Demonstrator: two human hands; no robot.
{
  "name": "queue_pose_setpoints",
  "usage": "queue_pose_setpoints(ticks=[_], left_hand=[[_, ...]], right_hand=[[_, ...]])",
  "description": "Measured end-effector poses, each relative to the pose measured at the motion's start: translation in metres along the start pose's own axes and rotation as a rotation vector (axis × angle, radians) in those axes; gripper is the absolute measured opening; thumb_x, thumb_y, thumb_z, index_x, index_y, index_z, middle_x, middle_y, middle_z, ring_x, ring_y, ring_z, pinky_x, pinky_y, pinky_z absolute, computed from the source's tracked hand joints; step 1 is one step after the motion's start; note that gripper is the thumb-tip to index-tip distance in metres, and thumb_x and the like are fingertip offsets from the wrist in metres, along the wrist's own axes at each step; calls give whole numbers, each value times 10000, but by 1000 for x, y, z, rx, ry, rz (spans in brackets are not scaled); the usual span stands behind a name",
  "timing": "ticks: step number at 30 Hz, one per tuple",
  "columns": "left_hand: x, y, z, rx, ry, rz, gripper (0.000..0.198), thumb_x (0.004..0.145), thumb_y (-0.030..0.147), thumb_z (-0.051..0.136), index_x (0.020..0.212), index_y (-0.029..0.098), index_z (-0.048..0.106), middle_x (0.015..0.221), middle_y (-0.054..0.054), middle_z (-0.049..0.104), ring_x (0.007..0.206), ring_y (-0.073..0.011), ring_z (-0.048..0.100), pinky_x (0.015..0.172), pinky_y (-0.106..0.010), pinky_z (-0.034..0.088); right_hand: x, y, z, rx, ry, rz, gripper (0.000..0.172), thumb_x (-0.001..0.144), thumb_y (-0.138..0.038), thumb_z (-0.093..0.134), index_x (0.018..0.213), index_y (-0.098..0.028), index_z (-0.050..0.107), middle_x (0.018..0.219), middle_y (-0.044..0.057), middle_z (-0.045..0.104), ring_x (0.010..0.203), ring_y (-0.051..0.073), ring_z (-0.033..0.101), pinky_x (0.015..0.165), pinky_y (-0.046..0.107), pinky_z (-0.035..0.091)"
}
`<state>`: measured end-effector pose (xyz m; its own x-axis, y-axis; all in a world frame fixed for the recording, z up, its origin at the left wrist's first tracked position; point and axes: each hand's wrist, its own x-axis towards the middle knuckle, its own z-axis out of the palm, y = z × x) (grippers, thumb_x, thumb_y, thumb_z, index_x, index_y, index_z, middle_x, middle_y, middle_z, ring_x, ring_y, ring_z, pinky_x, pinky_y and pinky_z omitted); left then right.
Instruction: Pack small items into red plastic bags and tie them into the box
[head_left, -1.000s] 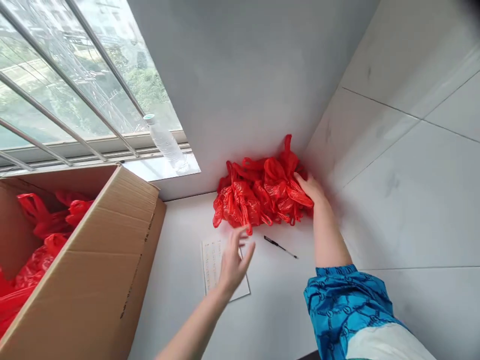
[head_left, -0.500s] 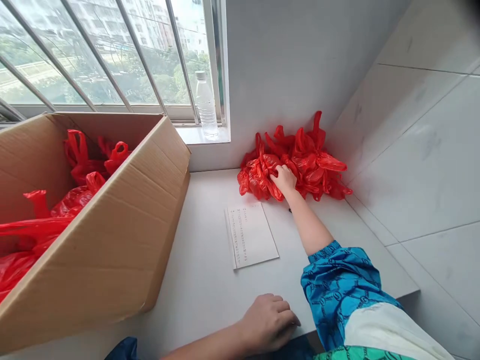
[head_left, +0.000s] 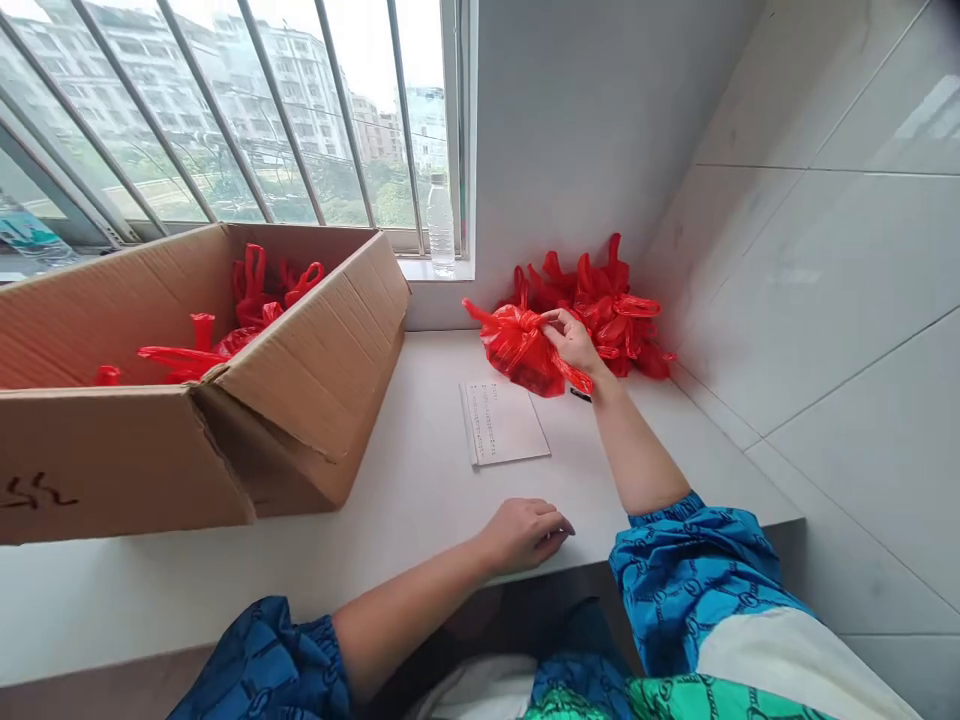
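My right hand [head_left: 574, 340] is closed on the tied top of a red plastic bag [head_left: 520, 347], holding it just above the white counter [head_left: 420, 480], over the far edge of a printed sheet of paper [head_left: 502, 422]. Behind it a heap of more red bags [head_left: 600, 305] lies in the corner. My left hand [head_left: 523, 533] rests on the counter's front edge with its fingers curled under, nothing in it. Both arms wear blue patterned sleeves.
An open cardboard box [head_left: 225, 400] with several red bags inside stands at the left. A clear plastic bottle [head_left: 441, 224] sits on the windowsill by the barred window. A black pen [head_left: 580, 394] shows partly under my right wrist. Tiled wall closes the right side.
My right hand has pulled one red bag out of the heap toward me and lifted it. My left hand stays down at the counter's front edge. The view has tilted upward.
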<state>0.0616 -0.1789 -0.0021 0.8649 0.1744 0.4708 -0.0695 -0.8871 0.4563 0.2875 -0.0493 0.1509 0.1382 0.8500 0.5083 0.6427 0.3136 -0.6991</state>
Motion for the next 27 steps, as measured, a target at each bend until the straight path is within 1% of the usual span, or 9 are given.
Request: queue_pose_setpoints(ticks=[3, 8, 10, 13, 17, 20, 23, 25, 27], left_hand=[[-13, 6, -7, 14, 71, -81, 232, 946, 210, 470, 998, 202, 696, 801, -26, 705, 730, -129, 646, 653, -209, 451], [-44, -4, -50, 16, 329, -390, 241, 971, 278, 463, 1008, 195, 687, 768, -11, 682, 617, -99, 579, 627, -204, 462], [-47, -17, -72, 53, 479, -499, 242, 970, 321, 483, 1018, 198, 685, 788, -16, 678, 649, -112, 583, 636, -217, 473], [-42, -45, -97, 134, 624, -591, 232, 951, 332, 512, 1064, 223, 683, 992, -49, 669, 855, -159, 610, 710, -252, 509], [-29, -95, -112, 150, 717, -741, 483, 877, 314, 606, 1347, 227, 535, 1305, -123, 514, 1200, -248, 516, 926, -366, 506], [-21, -128, -115, 50, 705, -797, 706, 833, 349, 668, 1473, 247, 389, 1426, -148, 427, 1287, -276, 467, 965, -384, 484], [-14, -148, -114, -179, 569, -720, 849, 811, 397, 700, 1534, 269, 275, 1421, -141, 472, 1192, -252, 559, 902, -331, 507], [-10, -155, -113, -287, 483, -683, 744, 816, 417, 695, 1474, 230, 401, 1241, -103, 618, 1018, -207, 634, 854, -292, 510], [-10, -159, -111, -296, 458, -681, 459, 838, 447, 664, 1200, 166, 644, 964, -50, 693, 859, -180, 640, 779, -260, 505]], right_hand=[[-28, 4, 17, -11, -131, 24, 235, 852, -441, 629, 911, -214, 642, 906, 37, 735, 850, 186, 682, 800, 328, 546], [-80, -5, 34, -82, -39, 32, 243, 936, -421, 516, 968, -230, 662, 1040, 67, 717, 1016, 229, 646, 959, 405, 469], [-96, -11, 41, -156, -56, -30, 253, 941, -446, 527, 995, -244, 669, 1092, 72, 703, 1096, 249, 607, 1041, 434, 400], [-110, -12, 52, -316, -224, -119, 295, 834, -465, 692, 1047, -263, 676, 1106, 69, 702, 1104, 279, 594, 1038, 449, 393], [-114, 15, 56, -276, -288, 26, 271, 799, -317, 685, 1063, -259, 664, 1097, 50, 694, 1007, 247, 646, 885, 374, 502], [-112, 42, 50, -217, -191, 111, 418, 836, -206, 540, 1252, -234, 559, 1264, 72, 624, 1136, 216, 616, 951, 358, 506], [-111, 55, 43, -125, -117, 154, 555, 800, -182, 543, 1350, -229, 481, 1340, 87, 577, 1232, 219, 570, 1046, 386, 473], [-109, 50, 39, -94, -125, 134, 582, 798, -206, 574, 1370, -258, 476, 1336, 82, 581, 1246, 241, 564, 1078, 428, 457], [-106, 33, 35, -117, -139, 78, 563, 831, -277, 603, 1380, -307, 480, 1341, 77, 581, 1261, 269, 553, 1090, 485, 447]])
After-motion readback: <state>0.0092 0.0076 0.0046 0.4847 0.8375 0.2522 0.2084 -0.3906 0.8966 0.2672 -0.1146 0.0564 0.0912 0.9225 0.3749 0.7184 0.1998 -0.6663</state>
